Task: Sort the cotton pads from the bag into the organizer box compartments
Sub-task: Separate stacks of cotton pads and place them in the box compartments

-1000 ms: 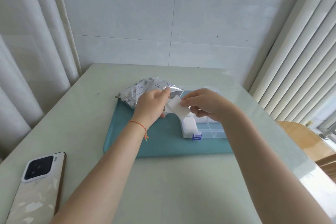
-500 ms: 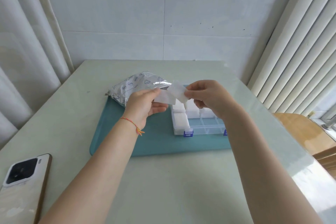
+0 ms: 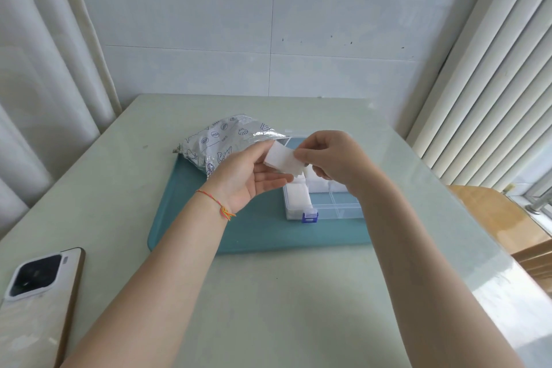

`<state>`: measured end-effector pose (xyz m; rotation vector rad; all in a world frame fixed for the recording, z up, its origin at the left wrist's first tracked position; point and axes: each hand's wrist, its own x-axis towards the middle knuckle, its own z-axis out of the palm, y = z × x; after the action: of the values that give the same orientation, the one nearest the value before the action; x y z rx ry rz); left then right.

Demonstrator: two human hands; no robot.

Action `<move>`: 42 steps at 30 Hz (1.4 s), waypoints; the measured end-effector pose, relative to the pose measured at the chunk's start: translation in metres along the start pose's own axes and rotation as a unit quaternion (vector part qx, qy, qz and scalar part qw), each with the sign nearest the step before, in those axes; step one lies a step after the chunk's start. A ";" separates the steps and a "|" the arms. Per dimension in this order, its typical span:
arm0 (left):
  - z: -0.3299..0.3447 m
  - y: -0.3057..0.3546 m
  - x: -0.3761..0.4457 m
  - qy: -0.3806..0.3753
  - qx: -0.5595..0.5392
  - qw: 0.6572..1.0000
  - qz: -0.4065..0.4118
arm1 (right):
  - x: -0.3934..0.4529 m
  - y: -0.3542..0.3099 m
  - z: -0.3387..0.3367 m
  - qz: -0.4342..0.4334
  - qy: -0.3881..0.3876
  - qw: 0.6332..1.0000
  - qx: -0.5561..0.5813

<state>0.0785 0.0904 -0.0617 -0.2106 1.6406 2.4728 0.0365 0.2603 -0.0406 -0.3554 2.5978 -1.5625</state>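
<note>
A white rectangular cotton pad [image 3: 282, 160] hangs in the air between my hands, just above the back-left corner of the clear organizer box [image 3: 337, 210]. My right hand [image 3: 328, 158] pinches its right end. My left hand [image 3: 248, 172], palm turned up, holds its left end between the thumb and the fingers lying under it. The silver printed bag [image 3: 230, 140] lies behind my left hand with its open mouth toward the box. A stack of white pads [image 3: 297, 194] fills the box's front-left compartment; the compartment to its right looks bare. My right hand hides the back compartments.
Box and bag sit on a teal mat [image 3: 260, 236] on a pale green table [image 3: 268, 293]. A phone [image 3: 38, 293] lies camera-up near the front-left edge. Curtains hang at the left, vertical blinds at the right, and a wooden seat [image 3: 490, 215] stands beyond the right edge.
The pad has come away from the bag's mouth and moved slightly right, over the box. My left hand has turned palm-up with its fingers more spread.
</note>
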 end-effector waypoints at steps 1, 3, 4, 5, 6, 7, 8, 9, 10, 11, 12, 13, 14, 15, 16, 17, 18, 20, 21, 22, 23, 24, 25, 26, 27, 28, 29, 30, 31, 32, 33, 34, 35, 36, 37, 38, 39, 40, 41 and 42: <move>0.000 -0.001 0.000 -0.003 0.007 1.000 0.005 | 0.000 0.000 0.001 0.003 0.007 1.000 -0.005; 0.000 -0.001 0.001 -0.007 0.022 1.000 0.012 | 0.000 0.000 0.002 0.014 0.016 1.000 -0.014; -0.001 -0.002 0.001 -0.009 0.023 1.000 0.014 | 0.000 0.000 0.003 0.020 0.017 1.000 -0.016; -0.001 -0.001 0.001 -0.013 0.022 1.000 0.015 | -0.001 0.000 0.003 0.024 0.016 0.999 -0.013; -0.002 -0.002 0.001 -0.018 0.022 0.999 0.016 | -0.001 0.000 0.004 0.027 0.015 0.999 -0.009; -0.003 -0.002 0.002 -0.022 0.023 0.999 0.019 | -0.001 -0.001 0.004 0.029 0.015 0.999 -0.003; -0.003 -0.003 0.002 -0.022 0.025 0.999 0.025 | -0.002 -0.001 0.006 0.029 0.013 0.999 0.003; -0.003 -0.004 0.003 -0.013 0.027 0.999 0.032 | -0.002 -0.002 0.007 0.029 0.010 0.999 0.012; -0.003 -0.005 0.004 0.006 0.030 0.999 0.037 | -0.002 -0.002 0.009 0.027 0.005 0.999 0.028; -0.004 -0.006 0.006 0.031 0.034 0.998 0.040 | -0.003 -0.003 0.011 0.025 -0.004 0.999 0.048; -0.004 -0.006 0.008 0.057 0.038 0.997 0.042 | -0.003 -0.003 0.013 0.023 -0.018 0.997 0.067; -0.004 -0.007 0.009 0.078 0.037 0.995 0.042 | -0.004 -0.004 0.016 0.018 -0.035 0.996 0.083; -0.004 -0.008 0.011 0.089 0.033 0.995 0.037 | -0.005 -0.005 0.019 0.010 -0.052 0.995 0.087; -0.004 -0.009 0.012 0.088 0.031 0.995 0.030 | -0.005 -0.006 0.022 -0.002 -0.066 0.995 0.079; -0.004 -0.011 0.013 0.077 0.035 0.996 0.022 | -0.006 -0.006 0.026 -0.015 -0.075 0.995 0.058; -0.002 -0.012 0.012 0.062 0.047 0.997 0.015 | -0.007 -0.007 0.030 -0.026 -0.078 0.996 0.028; -0.001 -0.014 0.012 0.050 0.061 0.997 0.009 | -0.007 -0.008 0.032 -0.037 -0.074 0.997 -0.013; 0.000 -0.014 0.011 0.045 0.065 0.997 0.003 | -0.009 -0.009 0.031 -0.064 -0.044 0.991 -0.113; 0.000 -0.014 0.010 0.047 0.049 0.998 0.002 | -0.009 -0.008 0.029 -0.082 -0.029 0.984 -0.155; -0.001 -0.013 0.010 0.047 0.030 0.998 0.002 | -0.010 -0.008 0.027 -0.098 -0.023 0.978 -0.185; -0.001 -0.013 0.010 0.043 0.019 0.999 0.003 | -0.011 -0.007 0.026 -0.113 -0.030 0.972 -0.204; -0.001 -0.013 0.009 0.031 0.022 0.999 0.005 | -0.012 -0.007 0.026 -0.127 -0.041 0.965 -0.226; 0.000 -0.012 0.008 0.014 0.035 0.999 0.008 | -0.012 -0.006 0.028 -0.139 -0.047 0.955 -0.257; 0.001 -0.012 0.006 -0.005 0.048 0.999 0.010 | -0.012 -0.004 0.031 -0.148 -0.047 0.945 -0.289; 0.003 -0.012 0.005 -0.018 0.058 0.998 0.013 | -0.012 -0.003 0.034 -0.151 -0.043 0.936 -0.316; 0.004 -0.013 0.004 -0.026 0.063 0.998 0.012 | -0.011 -0.002 0.037 -0.150 -0.038 0.930 -0.335; 0.005 -0.013 0.004 -0.029 0.064 0.998 0.008 | -0.010 -0.001 0.038 -0.148 -0.033 0.925 -0.349; 0.004 -0.013 0.005 -0.032 0.063 0.997 0.004 | -0.010 -0.001 0.038 -0.148 -0.029 0.921 -0.358; 0.004 -0.014 0.006 -0.037 0.063 0.997 0.001 | -0.010 -0.001 0.037 -0.151 -0.026 0.920 -0.362; 0.003 -0.013 0.006 -0.043 0.057 0.997 -0.002 | -0.010 -0.002 0.036 -0.157 -0.026 0.920 -0.359; 0.003 -0.013 0.006 -0.053 0.044 0.998 -0.005 | -0.010 -0.002 0.036 -0.163 -0.026 0.921 -0.353; 0.003 -0.013 0.006 -0.062 0.029 0.998 -0.010 | -0.010 -0.002 0.035 -0.169 -0.025 0.923 -0.346; 0.002 -0.013 0.005 -0.069 0.014 0.997 -0.015 | -0.010 -0.002 0.036 -0.175 -0.023 0.923 -0.343; 0.002 -0.013 0.005 -0.076 0.007 0.997 -0.020 | -0.010 -0.001 0.036 -0.178 -0.023 0.921 -0.346; 0.002 -0.012 0.005 -0.081 0.007 0.996 -0.024 | -0.010 -0.001 0.036 -0.178 -0.028 0.917 -0.355; 0.001 -0.013 0.006 -0.081 0.010 0.996 -0.029 | -0.011 0.000 0.035 -0.173 -0.041 0.915 -0.362; -0.001 -0.014 0.007 -0.078 0.010 0.996 -0.033 | -0.011 0.000 0.032 -0.160 -0.060 0.918 -0.357; -0.001 -0.015 0.009 -0.070 0.005 0.997 -0.038 | -0.012 0.000 0.030 -0.141 -0.080 0.929 -0.333; -0.002 -0.015 0.010 -0.057 0.000 0.998 -0.041 | -0.010 -0.001 0.027 -0.124 -0.093 0.944 -0.290; -0.002 -0.015 0.011 -0.046 0.007 0.998 -0.038 | -0.009 -0.002 0.023 -0.109 -0.093 0.960 -0.239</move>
<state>0.0712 0.0948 -0.0782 -0.1538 1.5814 2.3778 0.0499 0.2418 -0.0502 -0.8072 2.8275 -0.8640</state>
